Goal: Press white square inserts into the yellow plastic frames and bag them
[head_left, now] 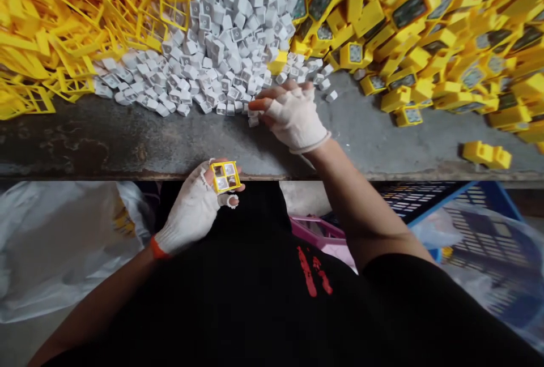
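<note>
My left hand (193, 203), in a white fingerless glove, holds a small yellow four-pane frame (226, 176) in front of the table edge. Two diagonal openings of it, upper right and lower left, carry white-grey pieces; through the other two darker skin or glove shows. At the near edge of a heap of small white-grey plastic cubes (221, 33), my right hand (293, 112) is palm down, gloved the same way. Its fingers are bent, with thumb and forefinger closed about a loose cube (254, 121); the fingertips' undersides are partly hidden.
Yellow plastic frames (85, 27) lie heaped at the left. Yellow blocks with grey-filled faces (408, 61) cover the right side of the metal table (191, 140). One yellow piece (487, 154) lies apart near the edge. Below are a white bag (63, 242) and a blue basket (488, 231).
</note>
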`<action>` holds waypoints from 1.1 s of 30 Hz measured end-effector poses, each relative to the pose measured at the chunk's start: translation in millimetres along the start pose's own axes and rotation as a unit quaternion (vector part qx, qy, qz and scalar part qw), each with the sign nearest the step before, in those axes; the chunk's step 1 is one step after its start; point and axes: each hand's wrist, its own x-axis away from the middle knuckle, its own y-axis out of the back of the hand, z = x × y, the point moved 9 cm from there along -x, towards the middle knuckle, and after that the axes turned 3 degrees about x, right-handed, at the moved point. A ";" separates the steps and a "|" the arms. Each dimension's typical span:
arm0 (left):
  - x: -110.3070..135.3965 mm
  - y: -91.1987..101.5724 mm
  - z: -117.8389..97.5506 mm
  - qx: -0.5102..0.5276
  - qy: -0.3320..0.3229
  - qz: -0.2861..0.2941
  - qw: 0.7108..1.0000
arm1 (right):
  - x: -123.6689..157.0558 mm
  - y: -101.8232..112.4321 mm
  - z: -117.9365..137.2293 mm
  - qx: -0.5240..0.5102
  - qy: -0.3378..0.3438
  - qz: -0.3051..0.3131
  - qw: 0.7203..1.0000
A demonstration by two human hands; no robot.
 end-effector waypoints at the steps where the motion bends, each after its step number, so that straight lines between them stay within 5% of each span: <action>1: 0.6 1.1 0.1 0.002 -0.001 -0.002 1.000 | -10.9 -5.3 -0.9 0.002 0.014 0.017 1.000; 5: 3.2 4.3 -3.4 0.032 -0.028 -0.009 0.999 | -12.6 -4.8 8.6 0.005 0.043 0.021 0.999; 10: 2.4 3.2 -5.9 0.047 -0.025 -0.013 0.999 | 59.2 26.0 63.9 -0.066 0.164 -0.096 0.980; 15: 3.6 -4.4 -6.6 0.044 -0.015 -0.009 0.999 | 107.6 24.2 91.8 -0.115 0.230 -0.154 0.954; 23: 5.1 -7.0 0.6 0.046 0.026 -0.035 0.998 | 113.3 29.1 98.5 -0.094 0.252 -0.154 0.951; 27: 3.7 -12.4 7.4 0.041 0.086 0.001 0.995 | 103.8 33.2 98.6 -0.183 0.275 -0.152 0.932; 33: 1.7 -14.2 8.5 0.022 0.093 0.008 0.995 | 107.2 32.7 95.1 -0.179 0.305 -0.130 0.926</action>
